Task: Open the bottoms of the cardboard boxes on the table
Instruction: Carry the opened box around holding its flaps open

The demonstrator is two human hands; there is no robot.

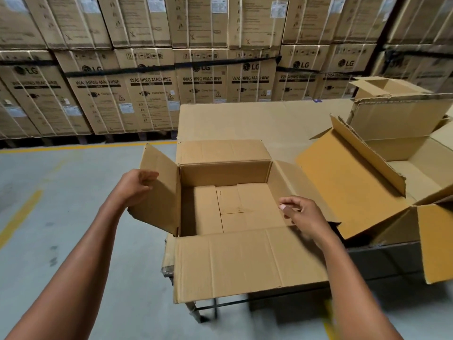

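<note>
My left hand (138,184) pinches the side flap (159,192) outward, my right grip (300,214) loosely curled, empty, clearing the box (225,173) bottom (235,207).

Open box (225,207): matt brown corrugated cardboard, creased flaps, fluted edges showing on the neighbouring box (382,153). Bench (257,119): covered in plain cardboard sheet; its frame (208,309) appears to be dark metal, though blurred. Floor (73,192): smooth grey concrete, faintly sheened, with painted yellow lines.
</note>
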